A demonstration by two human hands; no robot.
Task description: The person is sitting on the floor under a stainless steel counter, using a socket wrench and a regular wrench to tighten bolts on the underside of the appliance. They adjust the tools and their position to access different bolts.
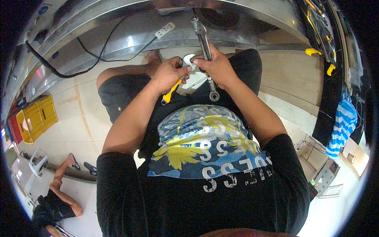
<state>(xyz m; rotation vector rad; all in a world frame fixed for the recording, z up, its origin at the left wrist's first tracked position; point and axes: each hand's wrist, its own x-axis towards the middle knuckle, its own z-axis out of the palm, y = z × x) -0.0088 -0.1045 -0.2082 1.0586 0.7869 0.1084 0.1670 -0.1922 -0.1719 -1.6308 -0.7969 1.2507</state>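
My left hand (170, 74) is closed around an adjustable wrench with a yellow and black handle (170, 94). The wrench's bright jaw (189, 59) points up toward my right hand, whose fingertips are next to it; whether they touch cannot be made out. My right hand (216, 68) grips a long metal rod with an eye-shaped joint at each end (214, 95), held nearly upright. Alongside its upper part runs a slimmer shiny metal piece (205, 36), its kind unclear. Both hands are above my lap, and my right fingers partly cover the rod's middle.
A metal frame (233, 42) spans the front, with a white power strip (165, 30) and black cables before me. A yellow crate (37, 118) stands at left. Yellow-handled tools (313, 51) and a blue-striped cloth (342, 124) are at right. Another person's leg (65, 189) shows lower left.
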